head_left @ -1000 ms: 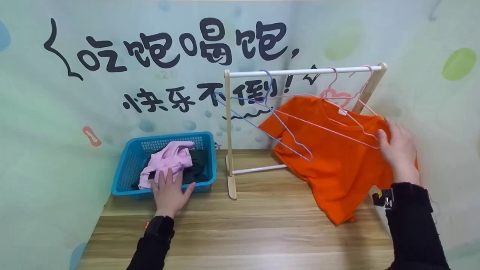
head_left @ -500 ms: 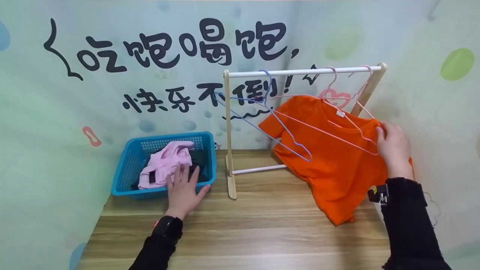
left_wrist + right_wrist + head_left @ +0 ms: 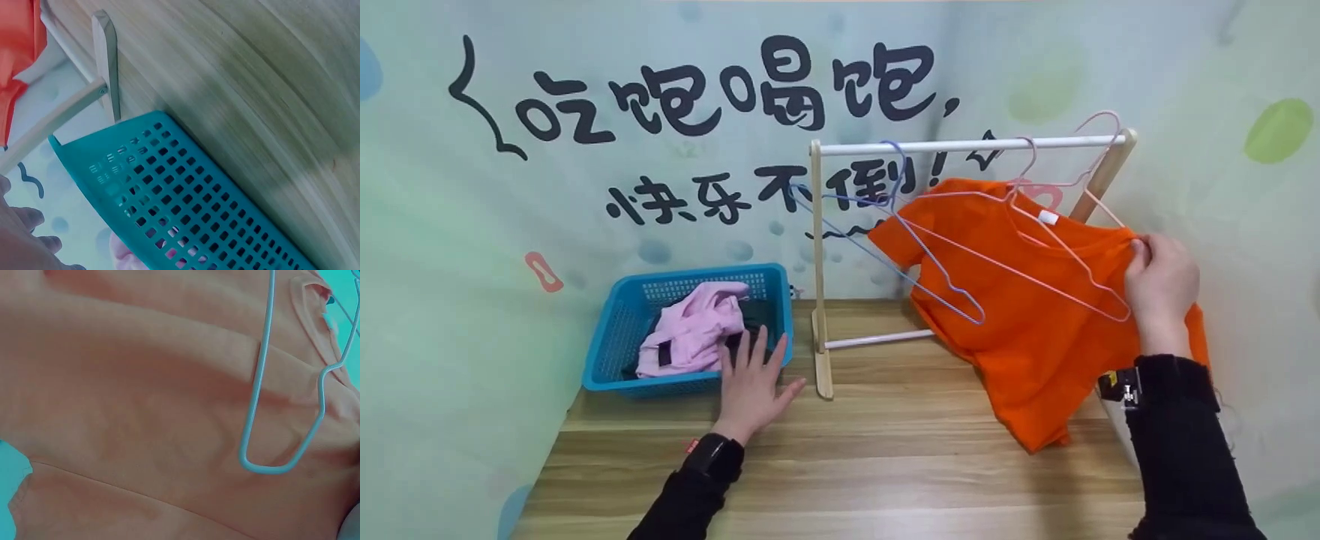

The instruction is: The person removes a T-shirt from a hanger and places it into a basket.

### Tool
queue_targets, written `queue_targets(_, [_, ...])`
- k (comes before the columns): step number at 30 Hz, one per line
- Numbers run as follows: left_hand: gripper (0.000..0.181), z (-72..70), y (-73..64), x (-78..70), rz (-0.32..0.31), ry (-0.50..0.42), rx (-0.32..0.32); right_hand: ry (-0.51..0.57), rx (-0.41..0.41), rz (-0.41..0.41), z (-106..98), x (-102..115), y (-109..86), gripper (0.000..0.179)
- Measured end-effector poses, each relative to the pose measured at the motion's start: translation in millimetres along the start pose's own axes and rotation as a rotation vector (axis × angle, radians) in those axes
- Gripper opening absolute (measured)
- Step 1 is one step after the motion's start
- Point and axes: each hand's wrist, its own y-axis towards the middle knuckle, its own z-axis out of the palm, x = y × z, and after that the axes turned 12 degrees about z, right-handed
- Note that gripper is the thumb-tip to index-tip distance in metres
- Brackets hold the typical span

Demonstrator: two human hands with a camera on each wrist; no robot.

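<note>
Right hand (image 3: 1162, 285) is at the right of the head view, thumb and fingers pinching the orange shirt (image 3: 1027, 337) by its shoulder. Shirt's right of centre, behind a pink hanger (image 3: 270, 469). Left hand (image 3: 751, 394), lower centre-left, has fingers spread beside the blue basket (image 3: 613, 330) holding pink cloth (image 3: 694, 330).

Pale, greenish wall coverings enclose the counter (image 3: 870, 480): a back wall (image 3: 585, 172) along its back edge, a left wall (image 3: 450, 322) beside its left edge and a right wall (image 3: 1267, 262) beside its right. Two lines of black Chinese lettering (image 3: 787, 58) cross the back wall, with grey-blue spots (image 3: 653, 252) beneath. A green oval (image 3: 1278, 131) decorates the right wall. The counter shows wood grain in light and darker brown bands. Lighting looks soft, with a faint shadow (image 3: 1057, 487) towards its front right corner.
</note>
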Motion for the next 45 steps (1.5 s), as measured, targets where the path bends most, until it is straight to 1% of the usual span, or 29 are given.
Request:
queue_targets(5, [0.078,4.1,-2.6,-2.0,0.015,0.009,-0.019,0.036,-0.019,0.000,-7.8,2.5,0.5,0.044])
queue_targets(7, [0.078,5.0,-4.2,-3.4,0.014,0.003,-0.017,0.036,-0.017,0.000,-9.0,-1.6,0.9,0.044])
queue_targets(10, [0.077,5.2,-6.5,-6.2,0.016,-0.018,-0.021,0.022,0.007,0.014,-8.3,-15.4,0.3,0.044])
queue_targets(16, [0.078,5.8,-10.4,-10.5,0.023,-0.035,-0.024,-0.007,0.131,0.055,-1.0,-55.2,-8.8,0.045])
queue_targets(20, [0.079,6.8,-13.3,-11.9,0.029,-0.049,-0.005,-0.009,0.218,0.070,9.9,-80.7,-20.7,0.043])
queue_targets(23, [0.080,7.0,-15.2,-12.3,0.030,-0.058,0.006,0.002,0.290,0.063,20.3,-97.5,-30.8,0.043])
queue_targets(28, [0.079,7.2,-16.3,-12.7,0.036,-0.066,0.009,0.009,0.391,0.019,38.5,-114.8,-49.0,0.046])
queue_targets(32, [0.078,8.7,-15.8,-14.6,0.047,-0.082,-0.001,0.002,0.440,-0.029,54.3,-120.3,-61.8,0.046])
queue_targets(37, [0.077,11.9,-14.1,-18.9,0.059,-0.088,-0.011,0.012,0.427,-0.140,71.7,-121.0,-76.8,0.034])
queue_targets(39, [0.077,13.0,-13.2,-21.3,0.064,-0.081,-0.013,0.022,0.431,-0.162,78.3,-121.0,-82.7,0.031])
queue_targets(42, [0.077,13.8,-11.6,-25.6,0.065,-0.080,-0.014,0.036,0.464,-0.192,87.2,-119.4,-92.7,0.028])
queue_targets(45, [0.078,13.8,-9.3,-30.7,0.069,-0.078,-0.015,0.051,0.483,-0.245,95.7,-114.7,-103.8,0.023])
